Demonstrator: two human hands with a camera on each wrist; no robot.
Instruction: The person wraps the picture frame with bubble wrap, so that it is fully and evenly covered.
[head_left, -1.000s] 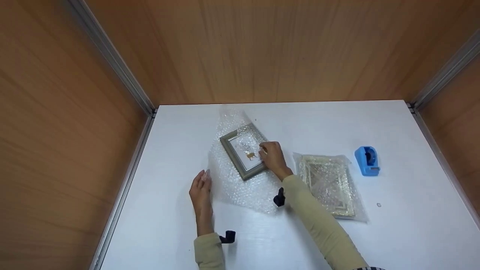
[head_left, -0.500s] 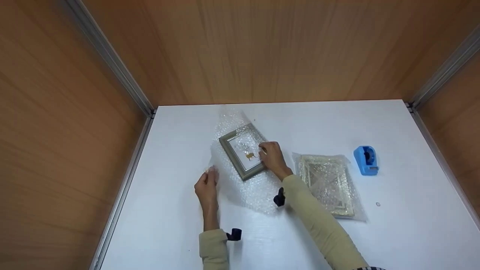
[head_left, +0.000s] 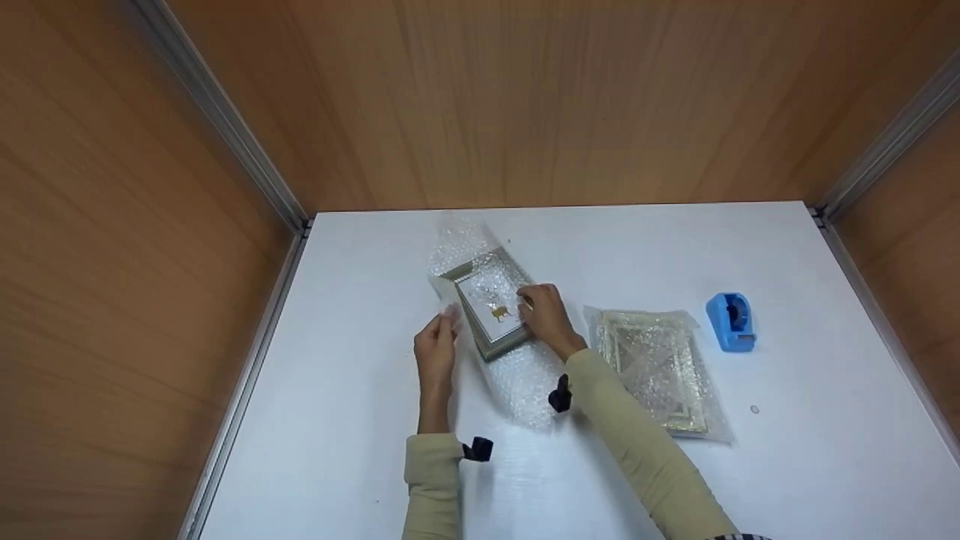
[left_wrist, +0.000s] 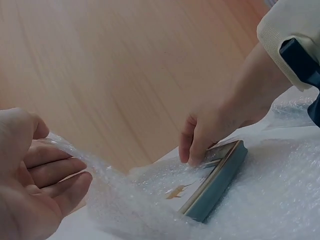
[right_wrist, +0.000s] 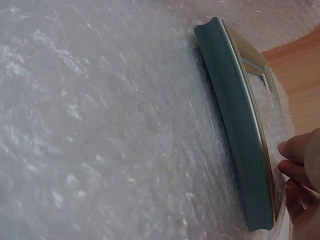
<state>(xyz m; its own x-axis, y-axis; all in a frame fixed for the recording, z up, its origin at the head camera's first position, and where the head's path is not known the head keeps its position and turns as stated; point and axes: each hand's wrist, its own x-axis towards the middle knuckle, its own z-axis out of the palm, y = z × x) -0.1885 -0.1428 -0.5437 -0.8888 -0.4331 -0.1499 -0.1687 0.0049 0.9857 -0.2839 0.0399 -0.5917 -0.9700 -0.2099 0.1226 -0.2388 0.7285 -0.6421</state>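
A grey-green picture frame (head_left: 504, 345) with a small orange-brown animal picture lies tilted on a sheet of bubble wrap (head_left: 525, 386). One flap of the wrap covers its right part. My left hand (head_left: 435, 352) pinches the sheet's left edge and holds it raised against the frame's left side; in the left wrist view the lifted bubble wrap (left_wrist: 115, 190) stretches from thumb and fingers toward the frame (left_wrist: 217, 185). Over the frame's right side, my right hand (head_left: 549, 319) holds the flap down with thumb and fingertips together. The right wrist view shows its fingers (right_wrist: 300, 167) at the frame's edge.
To the right lies another frame (head_left: 660, 367) wrapped in bubble wrap. Beyond it stands a blue tape dispenser (head_left: 731, 322), with a tiny clear piece (head_left: 754, 409) nearer the front. Wooden panels (head_left: 525, 105) enclose the white table (head_left: 315, 420) at the back and sides.
My left hand has moved right and away from me, bringing the wrap's left edge up and over the frame's left border. The right hand stays in place.
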